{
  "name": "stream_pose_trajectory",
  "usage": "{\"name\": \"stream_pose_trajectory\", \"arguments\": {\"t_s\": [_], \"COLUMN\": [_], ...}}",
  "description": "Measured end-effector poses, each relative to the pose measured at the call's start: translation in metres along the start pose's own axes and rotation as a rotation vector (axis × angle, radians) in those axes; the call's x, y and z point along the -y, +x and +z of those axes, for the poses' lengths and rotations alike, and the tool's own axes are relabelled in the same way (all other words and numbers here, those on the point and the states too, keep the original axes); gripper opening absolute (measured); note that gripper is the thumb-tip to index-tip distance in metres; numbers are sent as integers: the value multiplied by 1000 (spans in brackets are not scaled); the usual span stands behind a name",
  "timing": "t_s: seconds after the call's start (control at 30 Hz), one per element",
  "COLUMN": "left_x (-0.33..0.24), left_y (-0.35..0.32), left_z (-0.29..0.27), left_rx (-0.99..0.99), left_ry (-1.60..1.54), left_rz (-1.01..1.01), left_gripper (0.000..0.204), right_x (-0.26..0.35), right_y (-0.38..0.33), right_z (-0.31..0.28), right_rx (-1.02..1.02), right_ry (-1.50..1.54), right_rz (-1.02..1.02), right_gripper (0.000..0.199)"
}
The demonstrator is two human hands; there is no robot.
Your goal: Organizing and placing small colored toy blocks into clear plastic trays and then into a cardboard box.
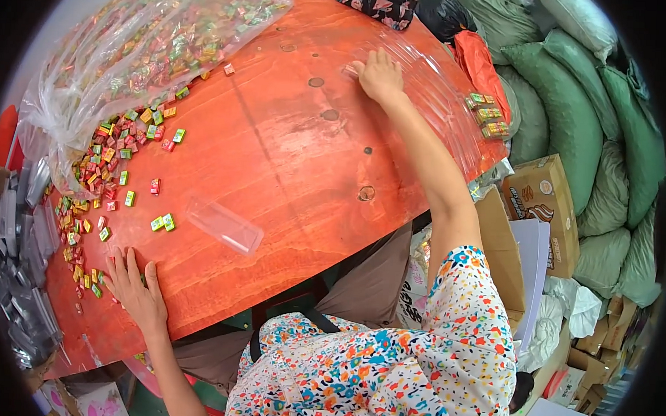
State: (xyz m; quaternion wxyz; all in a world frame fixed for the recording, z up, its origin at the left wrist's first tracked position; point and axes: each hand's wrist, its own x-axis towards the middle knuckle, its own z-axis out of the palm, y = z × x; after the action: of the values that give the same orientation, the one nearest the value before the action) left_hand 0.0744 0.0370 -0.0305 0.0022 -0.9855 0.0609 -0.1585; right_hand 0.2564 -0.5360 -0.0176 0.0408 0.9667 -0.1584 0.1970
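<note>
My left hand rests on the red table's near left part, fingers spread, at the edge of a scatter of small wrapped candies in red, yellow and green. Nothing shows in its grasp. Stretched far out, my right hand lies over the left end of a row of long clear plastic trays. Its fingers are extended, touching or just above the plastic; their undersides are hidden. One clear plastic tray lies alone between my hands, with two green-and-yellow candies left of it.
A large clear bag of candies covers the far left of the red table. Filled trays sit at the right edge. Dark plastic pieces pile up at left. Green sacks and a cardboard box stand at right.
</note>
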Motion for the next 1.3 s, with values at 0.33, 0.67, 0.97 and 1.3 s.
{"name": "stream_pose_trajectory", "arguments": {"t_s": [0.33,0.67,0.97,1.3], "left_x": [2,-98,-148,-211], "left_y": [-3,24,4,18], "left_z": [-6,-35,-12,-8], "left_rx": [-84,-53,-125,-200], "left_ry": [76,-259,-440,-427], "left_rz": [1,469,434,335], "left_gripper": [48,44,35,16], "right_x": [45,160,157,153], "right_y": [-10,-110,-118,-126], "right_z": [1,-36,-78,-65], "right_rx": [278,2,93,186], "right_ry": [196,347,447,647], "right_rz": [-45,-437,-679,-829], "right_gripper": [60,42,46,30]}}
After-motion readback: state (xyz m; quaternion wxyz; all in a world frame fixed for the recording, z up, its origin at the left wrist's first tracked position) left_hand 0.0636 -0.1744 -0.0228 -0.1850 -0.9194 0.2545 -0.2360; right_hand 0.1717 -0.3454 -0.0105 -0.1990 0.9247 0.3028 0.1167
